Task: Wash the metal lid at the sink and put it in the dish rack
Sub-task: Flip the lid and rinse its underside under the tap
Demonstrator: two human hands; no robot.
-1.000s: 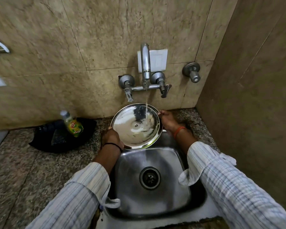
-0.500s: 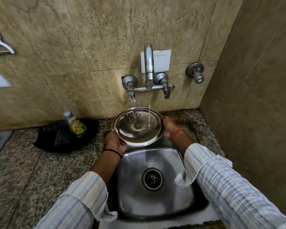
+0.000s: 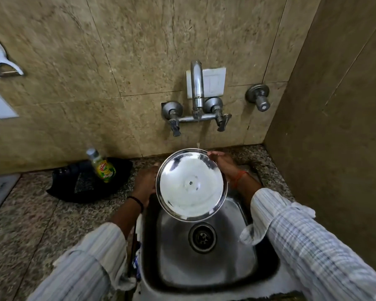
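Observation:
The round metal lid (image 3: 191, 184) is held over the back of the steel sink (image 3: 232, 253), its shiny face turned up toward me. My left hand (image 3: 144, 181) grips its left rim, partly hidden behind the lid. My right hand (image 3: 223, 162) holds the upper right rim. A thin stream of water falls from the tap (image 3: 197, 88) onto the lid's far edge. No dish rack is in view.
A dish soap bottle (image 3: 101, 166) stands in a black tray (image 3: 83, 185) on the granite counter (image 3: 30, 213) left of the sink. A second wall valve (image 3: 258, 98) sits right of the tap. The tiled side wall (image 3: 334, 127) closes in on the right.
The lid has tilted more upright toward me and dropped lower over the sink. The water now hits its far edge instead of its middle.

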